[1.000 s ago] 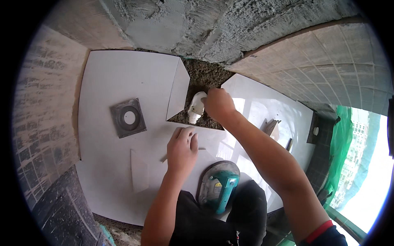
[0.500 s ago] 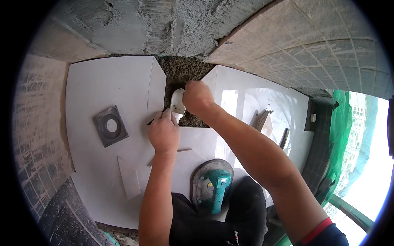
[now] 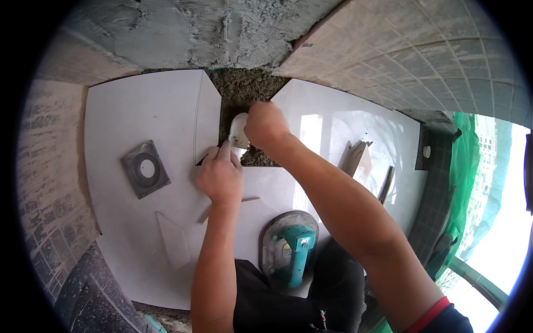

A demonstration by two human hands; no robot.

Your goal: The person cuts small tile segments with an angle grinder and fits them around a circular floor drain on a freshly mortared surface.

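A white plastic pipe (image 3: 239, 131) with a rounded rim stands in a gap of grey-brown mortar (image 3: 244, 86) between pale floor tiles. At the pipe's near side is my left hand (image 3: 221, 172), its fingers bent and pressed together against the white edge; the thumb is partly hidden. My right hand (image 3: 266, 126) is closed in a fist by the pipe's right side, over the mortar. Whatever that fist holds is hidden beneath it. A teal-handled tile suction vibrator (image 3: 297, 250) rests on the tile by my knees.
A square grey drain piece (image 3: 145, 168) with a round hole lies on the left tile (image 3: 111, 122). Tile offcuts (image 3: 172, 241) are scattered nearby, with more slivers (image 3: 358, 160) on the right tile. Tiled walls (image 3: 411, 55) enclose the floor; green netting (image 3: 463, 166) hangs at the right.
The view has shifted slightly, so the floor sits a little higher in the picture. Both hands stay at the pipe, with hardly any movement relative to it.
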